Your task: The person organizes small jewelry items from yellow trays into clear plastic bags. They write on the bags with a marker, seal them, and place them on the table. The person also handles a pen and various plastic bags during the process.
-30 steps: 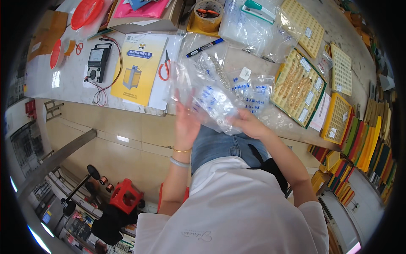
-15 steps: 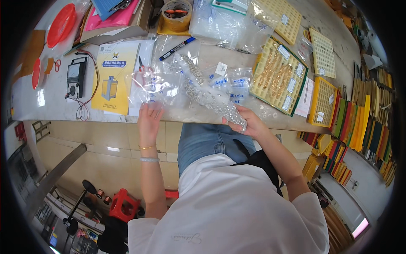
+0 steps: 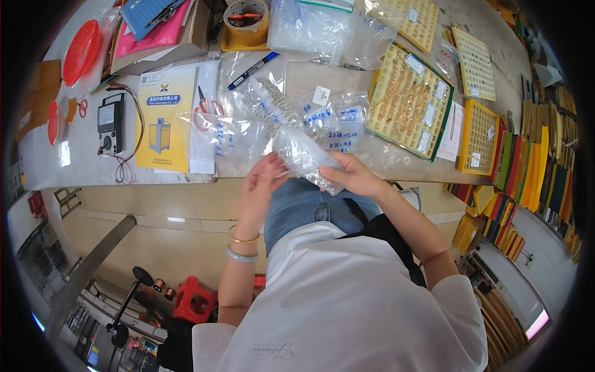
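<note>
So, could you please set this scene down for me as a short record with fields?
Held item: clear bag of small silvery pieces
Right hand: gripping the bag's near end, thumb on top
Left hand: fingers bent, beside the bag's left edge; contact unclear
Left side: black meter with leads, yellow booklet, red-handled scissors
Beyond the hands: blue-and-black marker
Right side: tray of gold-coloured pieces, orange-yellow gridded tray
Surface: grey table
</note>
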### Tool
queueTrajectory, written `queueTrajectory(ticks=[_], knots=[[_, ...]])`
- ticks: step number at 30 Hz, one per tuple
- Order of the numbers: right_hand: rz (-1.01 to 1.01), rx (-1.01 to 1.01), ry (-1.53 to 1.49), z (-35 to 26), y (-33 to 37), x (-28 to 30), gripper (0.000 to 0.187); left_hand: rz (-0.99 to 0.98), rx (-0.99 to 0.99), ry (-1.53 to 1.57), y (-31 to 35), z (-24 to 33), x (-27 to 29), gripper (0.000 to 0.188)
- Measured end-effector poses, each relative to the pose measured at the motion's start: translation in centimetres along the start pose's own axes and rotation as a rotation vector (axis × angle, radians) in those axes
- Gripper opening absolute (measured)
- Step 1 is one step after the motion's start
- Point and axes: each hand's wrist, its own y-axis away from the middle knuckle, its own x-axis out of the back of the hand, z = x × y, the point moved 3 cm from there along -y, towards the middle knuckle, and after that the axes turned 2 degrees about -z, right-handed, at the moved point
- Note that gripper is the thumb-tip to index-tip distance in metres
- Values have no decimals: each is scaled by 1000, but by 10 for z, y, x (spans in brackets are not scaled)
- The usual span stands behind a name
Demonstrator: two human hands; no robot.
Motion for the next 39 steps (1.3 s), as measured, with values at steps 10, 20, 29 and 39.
queueTrajectory(ticks=[10,20,29,39], knots=[[-21,115,60,-7,4,1,48,-55,-179,-23,-6,5,-37,51],[-142,424,571,-15,18,-17,61,-11,-81,187,-4,-2,-30,41],[267,82,830,26,-4,29,53,147,-27,-24,-29,-20,-8,55],[713,25,1347,3,-13,79,40,549,-334,-780,-105,-14,20,99]])
